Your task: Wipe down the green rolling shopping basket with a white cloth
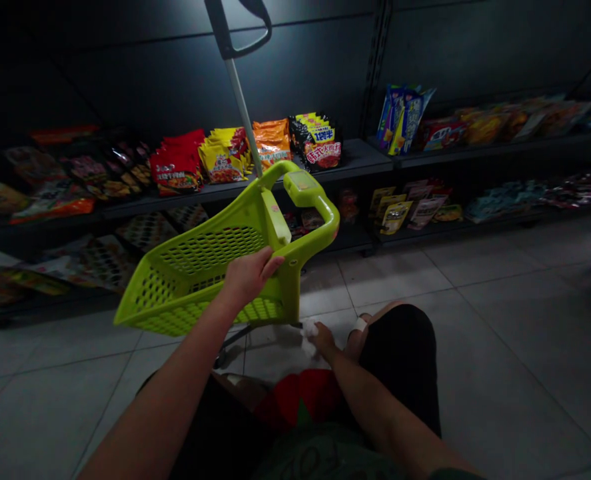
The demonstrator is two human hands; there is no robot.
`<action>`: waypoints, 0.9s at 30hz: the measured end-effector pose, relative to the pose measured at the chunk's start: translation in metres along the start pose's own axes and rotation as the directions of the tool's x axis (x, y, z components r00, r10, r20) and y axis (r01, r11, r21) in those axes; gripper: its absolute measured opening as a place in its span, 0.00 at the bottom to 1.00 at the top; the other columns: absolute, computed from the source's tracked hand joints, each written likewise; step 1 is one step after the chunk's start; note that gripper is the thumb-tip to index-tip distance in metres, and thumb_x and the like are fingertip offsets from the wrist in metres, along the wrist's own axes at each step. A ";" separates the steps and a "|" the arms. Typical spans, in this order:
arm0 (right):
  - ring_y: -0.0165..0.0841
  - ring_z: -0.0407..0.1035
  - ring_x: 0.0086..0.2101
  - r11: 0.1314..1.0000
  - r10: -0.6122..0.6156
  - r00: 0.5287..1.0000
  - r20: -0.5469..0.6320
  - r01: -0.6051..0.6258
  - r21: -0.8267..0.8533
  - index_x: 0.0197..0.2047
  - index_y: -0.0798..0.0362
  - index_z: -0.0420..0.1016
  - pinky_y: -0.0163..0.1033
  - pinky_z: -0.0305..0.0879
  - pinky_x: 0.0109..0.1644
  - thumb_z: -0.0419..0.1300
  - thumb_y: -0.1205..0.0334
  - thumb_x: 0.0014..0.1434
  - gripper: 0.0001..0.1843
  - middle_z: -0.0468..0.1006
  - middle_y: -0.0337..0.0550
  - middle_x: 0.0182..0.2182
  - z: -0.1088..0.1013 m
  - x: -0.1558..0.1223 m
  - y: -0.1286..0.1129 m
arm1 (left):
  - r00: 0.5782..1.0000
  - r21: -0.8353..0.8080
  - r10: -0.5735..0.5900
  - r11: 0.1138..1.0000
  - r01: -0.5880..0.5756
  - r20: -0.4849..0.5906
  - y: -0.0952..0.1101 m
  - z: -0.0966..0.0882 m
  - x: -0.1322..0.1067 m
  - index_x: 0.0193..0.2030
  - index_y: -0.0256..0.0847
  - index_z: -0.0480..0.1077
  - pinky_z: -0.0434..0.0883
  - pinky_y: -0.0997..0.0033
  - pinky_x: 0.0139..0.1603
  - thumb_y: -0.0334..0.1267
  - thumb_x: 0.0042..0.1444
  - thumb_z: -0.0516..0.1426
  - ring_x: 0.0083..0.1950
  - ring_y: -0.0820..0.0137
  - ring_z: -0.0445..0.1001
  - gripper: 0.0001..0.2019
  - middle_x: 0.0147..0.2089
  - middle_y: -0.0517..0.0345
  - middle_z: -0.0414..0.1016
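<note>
A lime-green plastic shopping basket (pixel 195 267) with a long pull handle (pixel 240 93) is tipped up off the tiled floor in front of me. My left hand (pixel 250 273) is closed on the basket's near rim by its green carry handle (pixel 305 193). My right hand (pixel 322 340) is low, under the basket's near corner, closed on a small white crumpled thing (pixel 308 337), perhaps a tissue or cloth. I am crouched, my knees in dark shorts below.
Dark store shelves run along the back, stocked with snack and noodle packets: red (pixel 178 163), yellow (pixel 222 157), orange (pixel 272 141) and blue ones (pixel 402 117). A lower shelf (pixel 410 207) holds more packets. Grey floor tiles (pixel 500 320) spread to the right.
</note>
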State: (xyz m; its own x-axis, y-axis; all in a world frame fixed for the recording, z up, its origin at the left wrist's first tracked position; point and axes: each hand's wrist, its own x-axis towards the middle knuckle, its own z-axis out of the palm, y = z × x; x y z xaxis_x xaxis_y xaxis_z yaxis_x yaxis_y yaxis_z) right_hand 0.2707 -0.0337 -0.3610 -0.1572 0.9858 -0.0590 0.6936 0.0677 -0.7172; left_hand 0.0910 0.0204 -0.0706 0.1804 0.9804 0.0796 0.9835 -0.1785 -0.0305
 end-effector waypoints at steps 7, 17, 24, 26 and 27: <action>0.38 0.71 0.53 0.756 0.206 0.943 -0.263 0.017 0.654 0.63 0.54 0.64 0.39 0.70 0.54 0.46 0.56 0.62 0.28 0.77 0.49 0.55 -0.004 0.021 -0.064 | 0.998 -0.055 0.033 0.998 -0.036 -0.052 0.003 0.005 0.001 0.43 0.44 0.70 0.55 0.68 0.33 0.59 0.71 0.38 0.39 0.60 0.78 0.27 0.36 0.53 0.81; 0.37 0.74 0.42 0.079 0.258 0.966 -0.001 -0.020 0.997 0.50 0.51 0.76 0.37 0.72 0.44 0.60 0.54 0.54 0.21 0.82 0.40 0.41 -0.068 0.003 -0.122 | 0.983 -0.187 0.131 0.970 -0.153 -0.126 -0.006 0.008 -0.033 0.36 0.44 0.69 0.54 0.69 0.31 0.55 0.70 0.42 0.31 0.63 0.77 0.23 0.28 0.56 0.77; 0.43 0.76 0.44 0.181 0.124 0.983 -0.135 0.111 0.977 0.48 0.50 0.76 0.44 0.75 0.44 0.56 0.37 0.60 0.26 0.83 0.46 0.42 -0.143 0.006 -0.155 | 0.946 -0.231 0.240 0.929 -0.289 -0.217 -0.001 0.006 -0.053 0.30 0.43 0.64 0.53 0.70 0.28 0.54 0.70 0.44 0.26 0.68 0.74 0.23 0.24 0.60 0.73; 0.43 0.75 0.47 0.333 0.004 0.987 -0.161 0.151 0.931 0.49 0.49 0.77 0.45 0.73 0.50 0.60 0.38 0.58 0.26 0.82 0.46 0.44 -0.155 0.023 -0.154 | 0.928 -0.245 0.270 0.911 -0.333 -0.256 0.000 0.006 -0.057 0.30 0.43 0.64 0.53 0.70 0.28 0.53 0.71 0.44 0.25 0.69 0.73 0.22 0.23 0.61 0.72; 0.43 0.73 0.50 0.400 -0.069 0.980 -0.184 0.197 0.895 0.51 0.48 0.77 0.45 0.72 0.54 0.62 0.40 0.58 0.25 0.82 0.45 0.47 -0.160 0.034 -0.156 | 0.919 -0.251 0.286 0.901 -0.354 -0.270 0.001 0.005 -0.058 0.30 0.43 0.63 0.53 0.70 0.27 0.53 0.71 0.44 0.24 0.69 0.73 0.22 0.23 0.62 0.72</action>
State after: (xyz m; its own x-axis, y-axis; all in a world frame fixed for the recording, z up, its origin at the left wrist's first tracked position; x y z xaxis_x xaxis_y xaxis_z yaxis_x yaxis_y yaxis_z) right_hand 0.2697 0.0135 -0.1400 -0.0729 0.9901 0.1199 -0.3832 0.0832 -0.9199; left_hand 0.0810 -0.0364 -0.0803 0.4510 0.8278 0.3337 0.8263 -0.5286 0.1945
